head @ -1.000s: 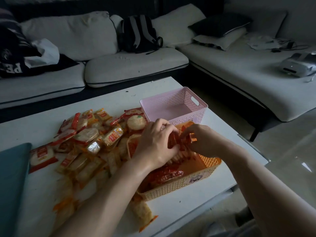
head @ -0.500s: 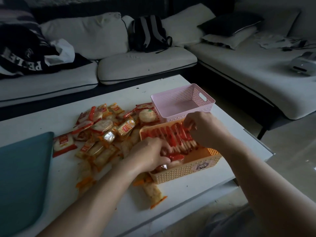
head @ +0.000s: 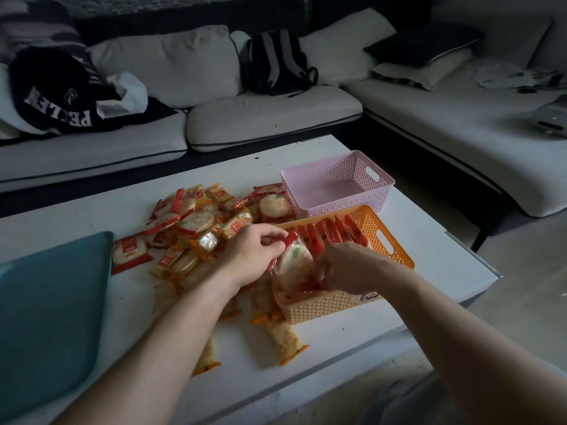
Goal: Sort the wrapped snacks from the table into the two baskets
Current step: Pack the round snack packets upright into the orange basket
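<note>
L hand (head: 257,256) fingers pinch red-edged cracker pack (head: 294,260) in orange basket (head: 395,240), near the right edge of the desk (head: 445,268). R hand (head: 346,268) fingers curled at pack's base, grip unclear. Risk: wedging it in could topple upright row (head: 331,230).

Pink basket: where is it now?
Head view, right of centre: the pink basket stands on the far right part of the table, just behind the orange basket, with the snack pile to its left. It looks empty.

One pink basket (head: 352,204), one orange basket (head: 325,308)
</note>
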The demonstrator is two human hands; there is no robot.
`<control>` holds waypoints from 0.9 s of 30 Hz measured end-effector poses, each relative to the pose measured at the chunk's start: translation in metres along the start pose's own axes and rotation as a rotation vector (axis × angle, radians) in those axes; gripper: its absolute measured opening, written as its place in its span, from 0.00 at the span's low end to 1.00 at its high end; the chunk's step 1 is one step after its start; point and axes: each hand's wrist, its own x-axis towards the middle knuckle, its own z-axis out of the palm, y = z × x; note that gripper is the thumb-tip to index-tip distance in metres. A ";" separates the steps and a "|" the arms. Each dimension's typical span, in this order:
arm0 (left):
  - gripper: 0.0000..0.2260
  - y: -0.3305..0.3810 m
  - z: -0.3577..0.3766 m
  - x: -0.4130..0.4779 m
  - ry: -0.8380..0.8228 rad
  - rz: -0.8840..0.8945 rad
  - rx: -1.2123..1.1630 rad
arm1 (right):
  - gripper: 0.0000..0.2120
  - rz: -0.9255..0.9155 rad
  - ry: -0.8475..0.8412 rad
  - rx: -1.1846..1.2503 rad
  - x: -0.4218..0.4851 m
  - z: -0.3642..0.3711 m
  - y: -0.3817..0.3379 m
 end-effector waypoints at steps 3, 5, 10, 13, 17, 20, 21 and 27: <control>0.11 0.005 -0.010 0.002 0.005 0.044 0.020 | 0.16 -0.026 -0.062 -0.032 -0.003 -0.006 0.001; 0.12 0.011 -0.016 0.003 0.005 0.086 0.023 | 0.13 -0.031 -0.052 -0.017 -0.006 -0.017 0.003; 0.16 0.024 -0.028 0.003 -0.150 0.276 0.133 | 0.05 0.104 0.073 0.034 -0.013 -0.037 0.025; 0.19 0.023 -0.027 0.001 -0.182 0.356 0.207 | 0.06 0.140 0.024 0.042 -0.016 -0.037 0.031; 0.18 0.017 -0.026 -0.001 -0.180 0.452 0.233 | 0.08 0.191 0.065 0.054 -0.018 -0.041 0.033; 0.15 0.015 -0.020 -0.002 -0.241 0.464 0.313 | 0.09 0.225 0.066 0.160 -0.020 -0.043 0.032; 0.14 0.014 -0.017 -0.002 -0.258 0.462 0.358 | 0.09 0.235 0.063 0.199 -0.021 -0.043 0.031; 0.13 0.015 -0.008 0.004 -0.311 0.462 0.591 | 0.10 0.251 0.114 0.279 -0.021 -0.044 0.028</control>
